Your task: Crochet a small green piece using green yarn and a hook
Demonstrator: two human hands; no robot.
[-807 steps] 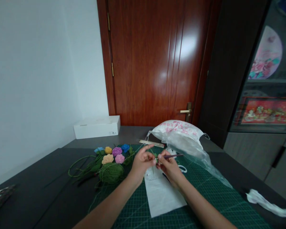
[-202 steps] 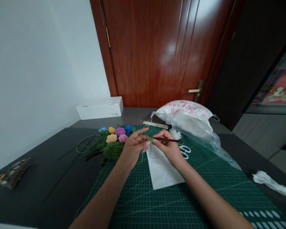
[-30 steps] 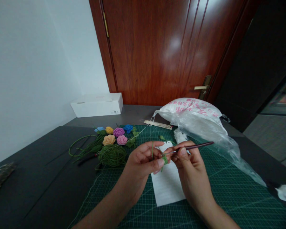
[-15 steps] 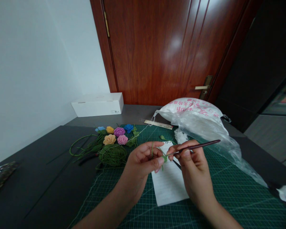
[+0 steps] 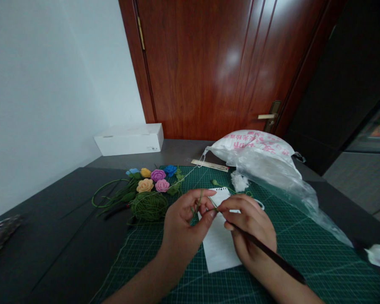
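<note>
My left hand (image 5: 188,217) pinches a small piece of green crochet work, mostly hidden by the fingertips, and a strand of green yarn (image 5: 200,198) runs over its raised index finger. Closed around a dark-handled crochet hook (image 5: 269,252) is my right hand (image 5: 251,226). Its fingertips meet the left ones at the green work, where the hook's tip is hidden. The hook's handle slants down to the right across the right wrist. Beneath both hands lies a sheet of notebook paper (image 5: 220,249) on the green cutting mat (image 5: 297,253).
Left of my hands sit a ball of green yarn (image 5: 149,207) and several crocheted flowers (image 5: 158,175) with green stems. Behind are a white box (image 5: 129,139), a ruler (image 5: 210,165) and a large plastic bag (image 5: 256,147). White fluff (image 5: 240,181) lies before the bag.
My right hand has turned, so the hook's handle swung from pointing right and slightly up to pointing down and right. The green work is now more covered by my fingers.
</note>
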